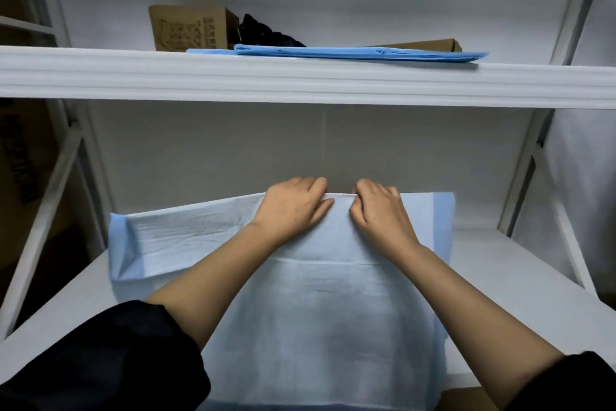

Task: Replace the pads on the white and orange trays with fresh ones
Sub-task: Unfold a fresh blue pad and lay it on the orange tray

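Observation:
A large white pad with blue borders (316, 310) lies spread over the lower shelf and hides whatever is under it; no tray shows. Its left end is folded up, and its near edge hangs past the shelf front. My left hand (293, 207) lies on the pad's far edge, its fingers curling over that edge. Just to its right, my right hand (380, 210) pinches the same far edge with bent fingers. A folded stack of blue pads (350, 53) rests on the upper shelf.
The white upper shelf (300, 84) runs across at head height, with a brown cardboard box (190, 27), a black object (266, 32) and a flat carton behind the blue stack. White shelf posts stand left and right. The lower shelf (516, 277) shows bare surface right of the pad.

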A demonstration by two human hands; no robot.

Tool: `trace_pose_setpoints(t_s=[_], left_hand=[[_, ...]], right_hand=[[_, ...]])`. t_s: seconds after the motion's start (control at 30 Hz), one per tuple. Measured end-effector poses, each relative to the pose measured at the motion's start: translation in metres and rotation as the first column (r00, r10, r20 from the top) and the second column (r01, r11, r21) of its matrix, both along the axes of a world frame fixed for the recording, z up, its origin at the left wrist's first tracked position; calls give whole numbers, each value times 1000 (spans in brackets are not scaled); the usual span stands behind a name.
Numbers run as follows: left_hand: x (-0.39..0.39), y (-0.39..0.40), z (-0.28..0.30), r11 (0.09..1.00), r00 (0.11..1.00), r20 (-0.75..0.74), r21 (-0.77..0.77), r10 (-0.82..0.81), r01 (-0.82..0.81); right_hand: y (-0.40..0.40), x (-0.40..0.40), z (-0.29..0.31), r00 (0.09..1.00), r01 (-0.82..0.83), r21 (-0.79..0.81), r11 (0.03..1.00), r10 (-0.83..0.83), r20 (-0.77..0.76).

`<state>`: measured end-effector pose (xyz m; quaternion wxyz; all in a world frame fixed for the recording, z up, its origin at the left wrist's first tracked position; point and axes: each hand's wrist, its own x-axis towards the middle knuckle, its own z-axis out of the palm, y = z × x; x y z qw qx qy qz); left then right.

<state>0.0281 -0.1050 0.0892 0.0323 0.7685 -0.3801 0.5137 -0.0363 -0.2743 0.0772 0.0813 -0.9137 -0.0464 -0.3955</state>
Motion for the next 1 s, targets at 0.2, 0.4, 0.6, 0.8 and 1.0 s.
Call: trace_pose_setpoints(t_s=[0.2, 0.4, 0.6, 0.8, 1.0], left_hand=[[25, 76, -31, 993, 993, -39, -26, 111, -112], [33, 89, -42, 989, 989, -36, -42, 141, -142], [22, 51, -26, 997, 997, 7, -4, 76, -76], [18, 48, -20, 999, 999, -24, -13, 32, -32], [24, 102, -19, 996, 991, 96, 11, 89, -91]], right_hand=[[-16, 7, -15, 999, 8, 144, 990, -1, -44], [-17, 11, -20, 993, 113, -19, 993, -114, -30], [31, 30, -18, 997, -49, -203, 978, 59, 44], [48, 37, -32, 998, -59, -125, 990, 53, -46], [41, 36, -32, 996, -82, -148, 986, 77, -36]])
